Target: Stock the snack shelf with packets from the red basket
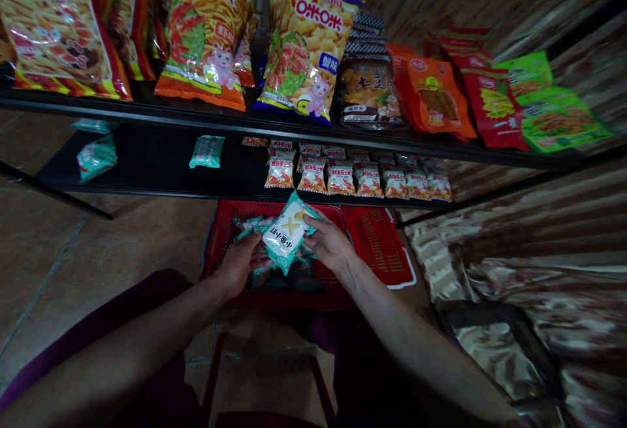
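Note:
Over a red basket (208, 251) a teal-and-white snack packet (287, 235) is held tilted, its printed face up. My right hand (330, 242) grips the packet's right edge, thumb on top. At its lower left side my left hand (240, 261) has curled fingers against it; part of that contact is hidden. More teal packets (259, 278) lie in the basket below the hands. On the lower black shelf (157, 170), a teal packet (206, 151) lies alone, and another teal packet (98, 157) is at the left end.
Several small orange-and-white packets (313, 175) stand in rows on the lower shelf's right. The upper shelf (196, 114) carries large snack bags (203, 36) and red pouches (494, 104). A red stool frame (321, 382) is below me. Wrinkled cloth-like material (539, 219) hangs at right.

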